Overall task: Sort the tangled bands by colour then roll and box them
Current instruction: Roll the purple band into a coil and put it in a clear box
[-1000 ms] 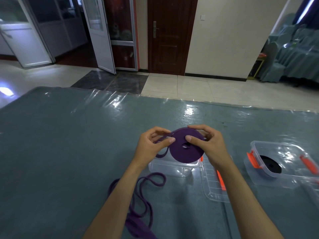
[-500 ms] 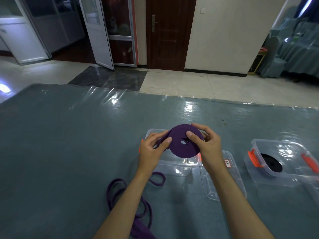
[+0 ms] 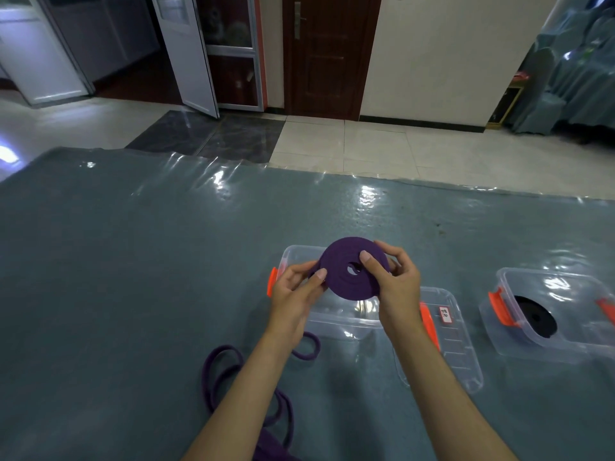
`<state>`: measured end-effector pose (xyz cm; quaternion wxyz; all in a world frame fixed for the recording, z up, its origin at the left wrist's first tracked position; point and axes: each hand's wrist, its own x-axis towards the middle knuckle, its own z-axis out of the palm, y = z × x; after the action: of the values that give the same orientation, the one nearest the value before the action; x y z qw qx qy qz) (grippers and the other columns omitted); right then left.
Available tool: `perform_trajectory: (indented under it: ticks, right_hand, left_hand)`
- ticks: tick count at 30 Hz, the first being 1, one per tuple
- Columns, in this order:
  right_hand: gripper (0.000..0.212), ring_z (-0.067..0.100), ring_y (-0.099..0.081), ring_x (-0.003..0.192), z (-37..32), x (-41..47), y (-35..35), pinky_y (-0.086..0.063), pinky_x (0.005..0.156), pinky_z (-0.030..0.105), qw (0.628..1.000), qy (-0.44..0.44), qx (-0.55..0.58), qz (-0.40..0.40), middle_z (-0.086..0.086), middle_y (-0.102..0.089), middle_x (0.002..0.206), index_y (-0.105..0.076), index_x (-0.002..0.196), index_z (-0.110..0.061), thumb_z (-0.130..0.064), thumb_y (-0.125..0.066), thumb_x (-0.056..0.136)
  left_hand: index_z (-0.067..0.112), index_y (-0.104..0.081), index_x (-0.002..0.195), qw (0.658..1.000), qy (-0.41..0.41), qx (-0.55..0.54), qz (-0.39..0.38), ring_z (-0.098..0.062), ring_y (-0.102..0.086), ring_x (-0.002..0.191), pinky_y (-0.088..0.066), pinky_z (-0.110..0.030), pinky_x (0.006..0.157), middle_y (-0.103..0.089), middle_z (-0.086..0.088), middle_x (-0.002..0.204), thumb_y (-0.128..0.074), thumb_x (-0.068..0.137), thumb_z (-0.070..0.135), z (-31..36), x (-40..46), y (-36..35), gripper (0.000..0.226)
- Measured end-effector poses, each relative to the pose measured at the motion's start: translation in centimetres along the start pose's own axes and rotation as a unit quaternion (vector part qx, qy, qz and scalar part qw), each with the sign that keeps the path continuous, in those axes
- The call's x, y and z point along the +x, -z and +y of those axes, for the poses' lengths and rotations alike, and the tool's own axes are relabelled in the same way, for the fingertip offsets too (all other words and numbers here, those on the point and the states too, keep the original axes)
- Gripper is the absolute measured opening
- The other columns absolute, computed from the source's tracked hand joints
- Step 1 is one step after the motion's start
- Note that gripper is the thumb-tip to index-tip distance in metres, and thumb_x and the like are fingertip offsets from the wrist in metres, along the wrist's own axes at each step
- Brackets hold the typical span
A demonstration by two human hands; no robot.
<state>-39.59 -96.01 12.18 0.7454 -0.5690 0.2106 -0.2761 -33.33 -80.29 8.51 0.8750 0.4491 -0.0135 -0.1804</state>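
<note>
A purple band rolled into a flat coil (image 3: 346,261) is held up above a clear plastic box (image 3: 346,319) with orange latches. My right hand (image 3: 397,284) grips the coil's right side, thumb on its face near the centre hole. My left hand (image 3: 294,294) pinches the coil's left edge where the band feeds in. The loose tail of the purple band (image 3: 219,377) trails in loops over the table under my left forearm. A second clear box (image 3: 549,314) at the right holds a rolled black band (image 3: 535,316).
A clear lid (image 3: 452,347) with a small label lies flat right of the near box. The table (image 3: 116,277) is covered in grey-blue cloth under shiny plastic film. Beyond its far edge are tiled floor and doors.
Both hands and the purple coil have moved slightly away from me, over the clear box. The coil has turned a little and more of the tail has wound on.
</note>
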Motion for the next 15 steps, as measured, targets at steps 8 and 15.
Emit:
perform_trajectory:
  ticks: [8, 15]
  right_hand:
    - [0.031, 0.028, -0.077, 0.104, 2.8, 1.4, -1.4, -0.065, 0.08, 0.04, 0.998, -0.025, 0.015, 0.052, 0.005, -0.08, 0.108, -0.077, 0.104, -0.035, -0.021, -0.091, 0.081]
    - [0.034, 0.031, -0.074, 0.11, 5.6, 3.1, -1.0, -0.061, 0.092, 0.06, 0.99, -0.079, 0.0, 0.117, 0.009, -0.077, 0.112, -0.069, 0.111, -0.02, -0.016, -0.089, 0.084]
  left_hand:
    - [0.013, -0.078, 0.112, 0.994, -0.001, -0.034, 0.105, -0.031, -0.077, 0.108, -0.064, -0.037, 0.086, -0.079, -0.016, 0.117, -0.078, 0.092, 0.004, -1.7, 0.9, -1.4, 0.022]
    - [0.019, -0.068, 0.129, 0.985, 0.141, 0.043, 0.091, -0.03, -0.081, 0.091, -0.066, -0.041, 0.072, -0.081, -0.015, 0.109, -0.073, 0.098, 0.006, -1.8, 4.4, -0.8, 0.034]
